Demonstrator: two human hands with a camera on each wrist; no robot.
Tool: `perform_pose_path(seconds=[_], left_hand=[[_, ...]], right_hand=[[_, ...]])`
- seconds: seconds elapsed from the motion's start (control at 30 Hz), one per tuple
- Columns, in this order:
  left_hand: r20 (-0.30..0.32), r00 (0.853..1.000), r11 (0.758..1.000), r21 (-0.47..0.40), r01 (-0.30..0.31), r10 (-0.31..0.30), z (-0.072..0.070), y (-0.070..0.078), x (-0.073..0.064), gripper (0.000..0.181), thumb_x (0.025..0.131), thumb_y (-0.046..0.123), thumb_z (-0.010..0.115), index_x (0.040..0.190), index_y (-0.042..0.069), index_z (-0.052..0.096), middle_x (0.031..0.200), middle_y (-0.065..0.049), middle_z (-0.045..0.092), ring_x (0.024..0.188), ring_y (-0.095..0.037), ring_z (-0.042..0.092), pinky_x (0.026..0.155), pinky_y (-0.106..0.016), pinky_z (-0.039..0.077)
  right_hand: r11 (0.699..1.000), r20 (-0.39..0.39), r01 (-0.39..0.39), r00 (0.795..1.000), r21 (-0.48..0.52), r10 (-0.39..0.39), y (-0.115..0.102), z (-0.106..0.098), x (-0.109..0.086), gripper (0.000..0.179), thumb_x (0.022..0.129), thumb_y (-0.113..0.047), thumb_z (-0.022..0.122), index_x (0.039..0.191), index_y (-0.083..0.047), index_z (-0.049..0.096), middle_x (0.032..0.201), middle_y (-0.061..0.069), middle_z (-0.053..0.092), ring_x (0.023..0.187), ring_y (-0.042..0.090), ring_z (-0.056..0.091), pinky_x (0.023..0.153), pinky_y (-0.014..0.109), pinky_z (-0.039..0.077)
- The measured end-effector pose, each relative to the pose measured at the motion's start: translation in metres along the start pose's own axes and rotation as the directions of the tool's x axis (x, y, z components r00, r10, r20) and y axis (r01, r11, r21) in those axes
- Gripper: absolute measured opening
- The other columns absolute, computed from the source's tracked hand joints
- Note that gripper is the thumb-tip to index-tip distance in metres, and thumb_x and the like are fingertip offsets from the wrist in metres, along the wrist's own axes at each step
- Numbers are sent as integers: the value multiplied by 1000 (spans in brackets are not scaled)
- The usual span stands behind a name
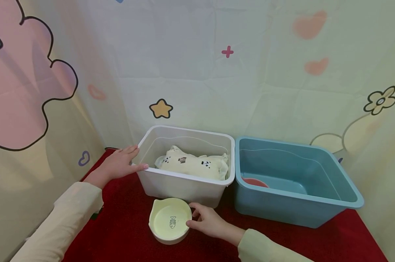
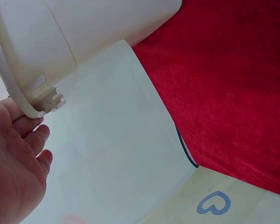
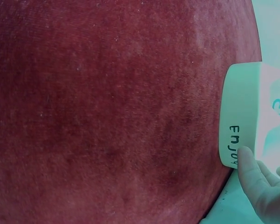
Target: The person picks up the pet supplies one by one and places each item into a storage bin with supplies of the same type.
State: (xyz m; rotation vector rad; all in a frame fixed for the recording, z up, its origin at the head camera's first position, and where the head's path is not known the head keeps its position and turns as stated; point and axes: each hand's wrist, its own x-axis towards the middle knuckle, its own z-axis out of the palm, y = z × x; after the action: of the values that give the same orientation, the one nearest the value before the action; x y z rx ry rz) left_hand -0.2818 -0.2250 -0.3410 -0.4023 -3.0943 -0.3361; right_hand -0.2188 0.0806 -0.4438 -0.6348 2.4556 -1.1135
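A pale yellow pet bowl (image 1: 170, 218) with a fishbone print inside rests on red cloth before the white bin (image 1: 184, 174). My right hand (image 1: 206, 219) holds the bowl's right edge between thumb and fingers. The word "Enjoy" on the bowl's outer wall (image 3: 238, 112) shows beside a fingertip in the right wrist view. At the bin's front left corner my left hand (image 1: 120, 163) grips the rim, with fingers curled under it in the left wrist view. Inside that bin lies a cream cloth item (image 1: 192, 163) with small animal prints.
A blue bin (image 1: 292, 205) stands right of the white one, close against it. Part of a red object (image 1: 255, 182) shows inside it, behind the front wall. The red cloth (image 1: 122, 225) covers the table. A printed curtain (image 1: 190, 54) hangs behind.
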Motion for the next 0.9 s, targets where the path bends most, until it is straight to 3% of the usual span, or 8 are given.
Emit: perform_pose_path(seconds=[0.4, 0.9], left_hand=[[-19, 1000, 1000, 19, -4, 4, 2, -1, 2, 87, 79, 64, 43, 139, 3, 25, 142, -22, 25, 125, -46, 27, 93, -64, 29], [-14, 1000, 1000, 24, 1, 0, 2, -1, 1, 88, 78, 65, 42, 139, 3, 25, 143, -22, 24, 124, -47, 27, 92, -64, 29]], right_hand=[[998, -13, 23, 1000, 53, -22, 4, 7, 1, 56, 80, -24, 63, 125, 1, 42, 87, 7, 57, 56, 10, 51, 47, 23, 46], [996, -37, -2, 999, 89, 5, 9, 13, 6, 50, 81, -19, 63, 123, 0, 44, 82, 6, 55, 51, 12, 50, 43, 24, 46]])
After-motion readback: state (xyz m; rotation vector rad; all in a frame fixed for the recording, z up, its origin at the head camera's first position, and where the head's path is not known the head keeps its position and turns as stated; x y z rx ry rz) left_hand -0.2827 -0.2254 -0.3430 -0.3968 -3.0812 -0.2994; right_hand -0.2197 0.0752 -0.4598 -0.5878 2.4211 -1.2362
